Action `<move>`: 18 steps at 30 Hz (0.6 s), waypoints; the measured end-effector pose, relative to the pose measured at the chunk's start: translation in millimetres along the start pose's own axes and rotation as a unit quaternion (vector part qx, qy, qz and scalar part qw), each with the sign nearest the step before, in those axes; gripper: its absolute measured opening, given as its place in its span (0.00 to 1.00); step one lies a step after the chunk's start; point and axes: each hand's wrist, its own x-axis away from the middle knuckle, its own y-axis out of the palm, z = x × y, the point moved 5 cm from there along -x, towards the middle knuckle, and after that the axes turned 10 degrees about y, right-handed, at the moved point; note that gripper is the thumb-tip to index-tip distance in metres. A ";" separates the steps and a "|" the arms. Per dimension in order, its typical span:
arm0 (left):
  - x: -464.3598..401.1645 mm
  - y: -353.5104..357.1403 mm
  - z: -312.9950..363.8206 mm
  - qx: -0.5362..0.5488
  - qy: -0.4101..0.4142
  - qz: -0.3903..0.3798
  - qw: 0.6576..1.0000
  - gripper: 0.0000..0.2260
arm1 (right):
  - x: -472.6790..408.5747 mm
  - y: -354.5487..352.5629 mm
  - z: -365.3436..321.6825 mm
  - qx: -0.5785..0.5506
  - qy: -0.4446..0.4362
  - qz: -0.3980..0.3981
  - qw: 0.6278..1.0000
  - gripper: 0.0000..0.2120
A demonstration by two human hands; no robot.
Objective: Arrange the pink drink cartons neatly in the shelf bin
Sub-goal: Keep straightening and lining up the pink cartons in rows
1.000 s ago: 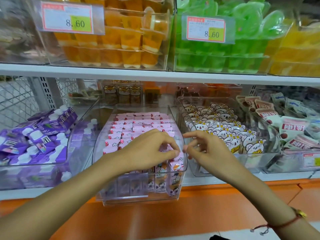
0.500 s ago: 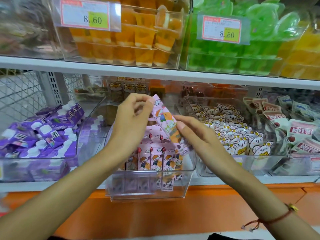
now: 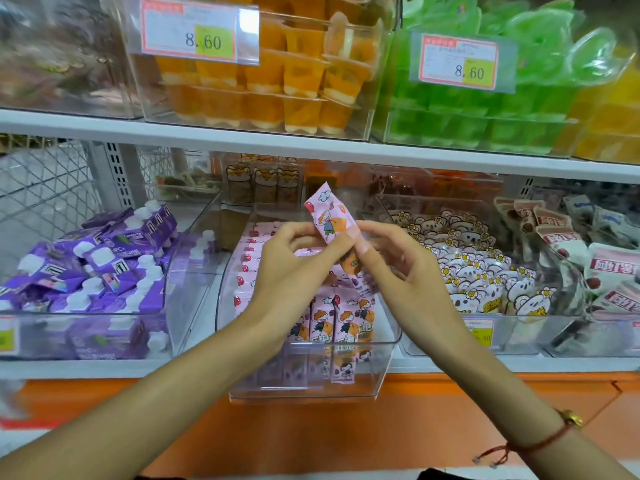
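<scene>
Above the shelf bin [image 3: 311, 386] at frame centre, left hand [image 3: 294, 268] and right hand [image 3: 405, 268] pinch one pink carton [image 3: 329, 220], long axis tilted toward upper left.

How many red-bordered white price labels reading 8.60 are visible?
2: one red-bordered price label fronts the orange jelly-cup bin, another the green jelly bin. Lower-shelf tags are partly hidden.

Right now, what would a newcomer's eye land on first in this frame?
Dead centre, both hands hold a pink drink carton tilted above the clear shelf bin: left hand and right hand each have a grip on it. Below, more pink cartons stand in rows; above, big 8.60 price tags front orange and green jelly cups.
</scene>
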 end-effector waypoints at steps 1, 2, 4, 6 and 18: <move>-1.3 -0.4 0.3 0.009 -0.002 -0.003 1.000 0.14 | 0.1 0.2 2.3 0.001 0.008 -0.022 1.000 0.13; -2.8 -0.4 0.9 0.024 -0.006 -0.010 1.000 0.13 | 0.2 0.9 5.2 -0.001 0.022 -0.047 0.999 0.15; -4.8 -0.4 2.8 0.050 -0.010 -0.024 0.998 0.15 | 0.5 2.4 9.1 -0.003 0.048 -0.071 0.996 0.16; -5.6 -0.5 3.3 0.062 -0.007 -0.025 0.998 0.16 | 0.4 2.4 8.6 0.004 0.050 -0.049 0.998 0.13; -4.9 1.0 -4.3 0.059 -0.091 -0.101 0.989 0.15 | 9.0 -2.3 -4.8 0.117 -0.024 0.071 0.990 0.15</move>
